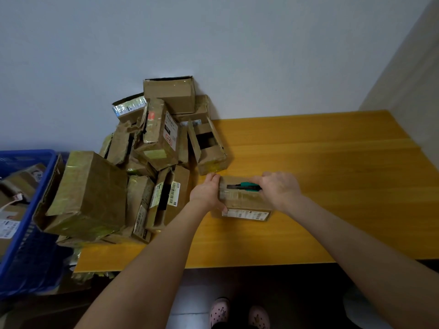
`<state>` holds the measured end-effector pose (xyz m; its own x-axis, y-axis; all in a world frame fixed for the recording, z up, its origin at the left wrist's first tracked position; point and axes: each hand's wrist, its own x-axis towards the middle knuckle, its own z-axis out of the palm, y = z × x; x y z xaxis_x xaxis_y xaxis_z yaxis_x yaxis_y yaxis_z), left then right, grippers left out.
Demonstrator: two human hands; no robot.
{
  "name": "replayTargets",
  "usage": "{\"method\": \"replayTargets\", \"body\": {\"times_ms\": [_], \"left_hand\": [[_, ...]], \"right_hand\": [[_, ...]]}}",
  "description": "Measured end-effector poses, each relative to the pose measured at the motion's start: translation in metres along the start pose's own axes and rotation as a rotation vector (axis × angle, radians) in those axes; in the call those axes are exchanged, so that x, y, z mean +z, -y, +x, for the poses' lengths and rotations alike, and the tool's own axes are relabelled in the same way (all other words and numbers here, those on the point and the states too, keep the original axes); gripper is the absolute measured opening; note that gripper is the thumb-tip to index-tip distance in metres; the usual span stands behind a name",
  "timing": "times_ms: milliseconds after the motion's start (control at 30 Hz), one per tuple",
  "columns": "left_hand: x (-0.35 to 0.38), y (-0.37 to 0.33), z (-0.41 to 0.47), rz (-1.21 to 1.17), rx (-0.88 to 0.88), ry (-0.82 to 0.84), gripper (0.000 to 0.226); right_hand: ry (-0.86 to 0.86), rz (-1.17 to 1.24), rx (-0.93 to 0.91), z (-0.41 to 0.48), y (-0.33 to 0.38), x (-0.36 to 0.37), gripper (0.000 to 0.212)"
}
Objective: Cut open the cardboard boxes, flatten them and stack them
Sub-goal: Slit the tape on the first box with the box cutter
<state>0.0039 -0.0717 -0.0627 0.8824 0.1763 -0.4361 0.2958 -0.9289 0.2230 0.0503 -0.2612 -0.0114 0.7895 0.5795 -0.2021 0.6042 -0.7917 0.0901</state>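
A small taped cardboard box [242, 201] lies on the yellow wooden table [320, 186], a white shipping label on its near side. My left hand [207, 192] grips the box's left end. My right hand [280, 189] is closed on a green-handled utility knife [247, 186], whose dark blade lies along the top seam of the box. A heap of other cardboard boxes [142, 162] is piled against the wall on the table's left part; several are torn or open.
A blue plastic crate [33, 224] holding more boxes stands at the left, off the table. The white wall runs behind the table and a second wall closes the right side. My feet in pink shoes [237, 314] stand below the table's front edge.
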Motion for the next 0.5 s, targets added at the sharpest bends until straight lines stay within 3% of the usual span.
{"method": "replayTargets", "body": {"times_ms": [500], "left_hand": [[0.002,0.001,-0.002,0.000,0.003,-0.002,0.115]], "right_hand": [[-0.039,0.045,-0.015,-0.013,0.004,-0.002,0.023]]}}
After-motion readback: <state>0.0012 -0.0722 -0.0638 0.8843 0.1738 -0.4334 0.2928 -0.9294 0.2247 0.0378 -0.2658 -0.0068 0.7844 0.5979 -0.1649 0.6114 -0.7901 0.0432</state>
